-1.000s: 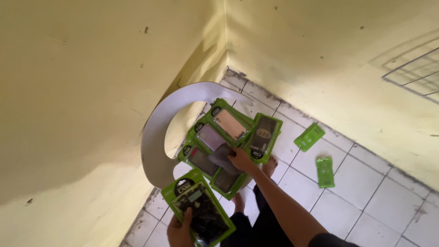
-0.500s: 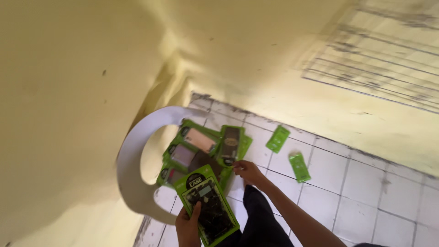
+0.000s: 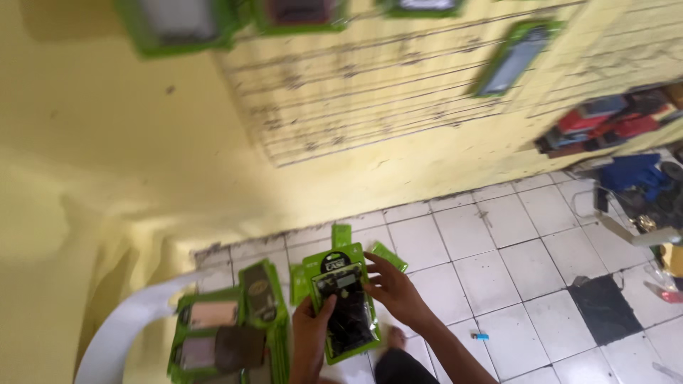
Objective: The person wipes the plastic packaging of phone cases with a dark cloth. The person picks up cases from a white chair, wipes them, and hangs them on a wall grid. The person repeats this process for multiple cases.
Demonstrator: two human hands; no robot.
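My left hand (image 3: 311, 334) grips a green packaged phone case (image 3: 343, 302) with a dark case inside, thumb across its front. My right hand (image 3: 395, 288) holds the package's right edge, fingers curled on it. Both hands are low in the middle of the view. To the left, several more green packaged cases (image 3: 228, 334) lie piled on a white plastic chair (image 3: 117, 327). Two loose green packages (image 3: 341, 234) rest on the white tiled floor just beyond the one I hold.
A yellow wall carries a wire grid rack (image 3: 370, 92) with green packaged cases (image 3: 514, 57) hanging on it. At the right stand a shelf with red and dark items (image 3: 605, 121) and blue clutter (image 3: 633, 174). A black floor tile (image 3: 605, 306) and a small blue object (image 3: 482, 336) lie nearby.
My view has swung up and to the right, from the chair and corner to the wall rack. My right hand has come off the pile onto the package in my left hand.
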